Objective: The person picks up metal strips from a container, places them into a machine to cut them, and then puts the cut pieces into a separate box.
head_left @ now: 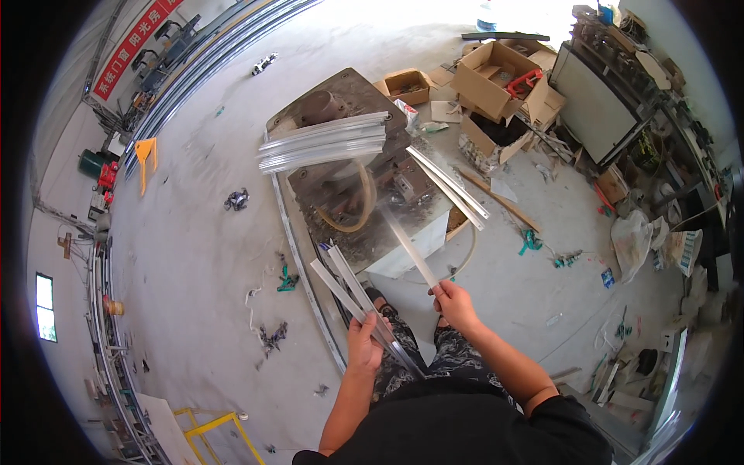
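Note:
My left hand (pixel 364 342) is closed around long, narrow silvery profiles (pixel 350 280), which slant down past my legs. My right hand (pixel 456 305) grips the near end of a pale flat strip (pixel 411 249). That strip's far end reaches over a dirty brown machine (pixel 301 124) in front of me and is slightly blurred. Across the top of the machine lies a stack of silvery profiles (pixel 325 143). At its right side, several white strips (pixel 451 191) stick out at an angle. A curved tan hose (pixel 364 203) loops over the machine's middle.
Open cardboard boxes (pixel 490 84) stand beyond the machine to the right, with a wooden slat (pixel 504 200) on the floor nearby. A long metal rail (pixel 298 256) runs along the machine's left side. A yellow frame (pixel 213 425) stands at lower left. Green scraps (pixel 288 279) litter the floor.

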Motion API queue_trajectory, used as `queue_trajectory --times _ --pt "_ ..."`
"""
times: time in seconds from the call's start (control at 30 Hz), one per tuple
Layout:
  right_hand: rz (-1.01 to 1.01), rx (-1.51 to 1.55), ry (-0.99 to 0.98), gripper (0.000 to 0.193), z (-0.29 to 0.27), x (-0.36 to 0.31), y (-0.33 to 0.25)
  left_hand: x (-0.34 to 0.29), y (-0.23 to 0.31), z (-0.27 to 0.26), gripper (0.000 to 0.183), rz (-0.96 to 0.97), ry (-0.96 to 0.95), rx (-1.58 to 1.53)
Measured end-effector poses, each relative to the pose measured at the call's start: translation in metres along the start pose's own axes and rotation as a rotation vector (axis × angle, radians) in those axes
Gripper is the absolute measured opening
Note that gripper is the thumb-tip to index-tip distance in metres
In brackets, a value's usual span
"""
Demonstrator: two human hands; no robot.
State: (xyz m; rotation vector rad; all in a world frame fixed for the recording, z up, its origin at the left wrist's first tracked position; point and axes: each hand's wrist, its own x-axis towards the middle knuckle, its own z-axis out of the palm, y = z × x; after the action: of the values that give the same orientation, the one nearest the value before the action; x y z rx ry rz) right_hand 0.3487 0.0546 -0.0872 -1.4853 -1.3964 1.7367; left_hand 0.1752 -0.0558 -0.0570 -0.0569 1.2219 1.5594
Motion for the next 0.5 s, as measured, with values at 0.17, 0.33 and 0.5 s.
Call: queue_trajectory --times 0.17,0.33,0.5 --pt "-0.011 0.016 0.027 0.021 0.005 -0.003 0.025 0.001 0.004 -0.005 0.014 -0.011 -0.006 -0.016" --pt "0.034 0.0 0.174 0.017 -0.02 -0.071 0.044 0.011 0.015 -0.021 0.013 0.013 -0.005 -0.09" --pt "-0.29 -0.543 0.538 0.009 -0.097 -0.028 0.025 0.022 0.021 -0.037 0.009 0.015 0.027 -0.108"
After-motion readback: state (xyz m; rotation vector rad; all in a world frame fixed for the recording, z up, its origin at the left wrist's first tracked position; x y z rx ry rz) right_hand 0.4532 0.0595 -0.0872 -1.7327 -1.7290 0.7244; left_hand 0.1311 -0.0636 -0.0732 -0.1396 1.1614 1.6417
